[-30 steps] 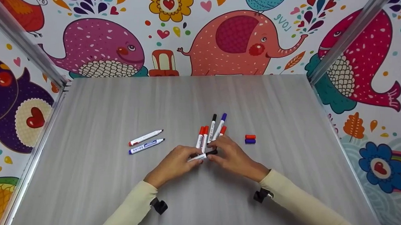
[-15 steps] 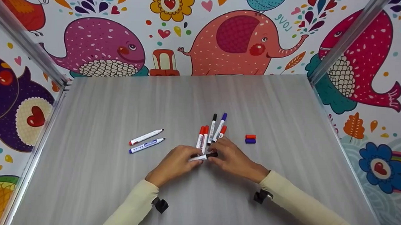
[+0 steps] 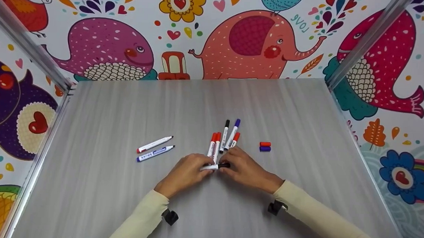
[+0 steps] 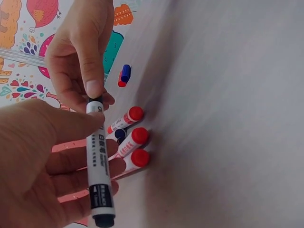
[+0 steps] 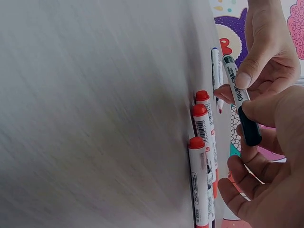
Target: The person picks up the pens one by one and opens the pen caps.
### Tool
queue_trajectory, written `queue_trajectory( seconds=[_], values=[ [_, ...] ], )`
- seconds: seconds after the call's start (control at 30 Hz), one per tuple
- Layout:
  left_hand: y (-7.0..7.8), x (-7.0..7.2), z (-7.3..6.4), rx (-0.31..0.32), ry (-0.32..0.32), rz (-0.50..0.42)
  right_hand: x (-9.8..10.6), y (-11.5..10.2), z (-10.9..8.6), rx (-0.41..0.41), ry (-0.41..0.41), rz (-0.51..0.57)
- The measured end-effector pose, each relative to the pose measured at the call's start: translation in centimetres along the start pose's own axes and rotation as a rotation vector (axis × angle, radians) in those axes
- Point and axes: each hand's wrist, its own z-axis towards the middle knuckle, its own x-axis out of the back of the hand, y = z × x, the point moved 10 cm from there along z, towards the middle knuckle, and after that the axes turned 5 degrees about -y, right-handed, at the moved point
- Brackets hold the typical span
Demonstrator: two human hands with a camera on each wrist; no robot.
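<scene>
In the head view, my left hand (image 3: 185,172) grips the white barrel of a black whiteboard marker (image 3: 210,167). My right hand (image 3: 249,168) pinches its black cap (image 5: 251,127) between thumb and fingers. The cap sits against the barrel, as both wrist views show. The marker is held above the near ends of several capped markers. Among these are two red-capped ones (image 3: 214,144) side by side, a black-capped marker (image 3: 224,136), and a blue-capped marker (image 3: 233,134). Another red-capped marker (image 3: 235,138) is partly hidden behind my right hand.
Left of my hands lie two uncapped markers, a red one (image 3: 154,144) and a blue one (image 3: 155,153), tips pointing right. A loose red cap (image 3: 265,144) and blue cap (image 3: 265,149) lie to the right. The grey table (image 3: 99,127) has patterned walls around it.
The held marker has turned from a tilt to nearly level. My right fingers have come down and closed in around its black cap. The other markers and loose caps stay where they were.
</scene>
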Motion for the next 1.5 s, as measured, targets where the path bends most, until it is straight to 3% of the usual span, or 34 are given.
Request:
queue_trajectory(
  seconds=[0.2,0.63,0.97,1.5],
  values=[
    [0.2,0.2,0.0,-0.008,0.008,0.024,-0.2,0.0,0.0,0.014,-0.006,-0.007],
    [0.0,0.1,-0.1,0.004,0.006,0.019,-0.8,0.7,-0.1,-0.054,-0.066,0.037],
    [0.2,-0.2,-0.2,0.012,-0.031,0.024,-0.8,0.2,-0.1,-0.055,-0.092,0.032],
    [1.4,-0.4,-0.1,-0.048,-0.086,0.101,-0.7,-0.6,0.0,-0.056,-0.138,0.040]
  ],
)
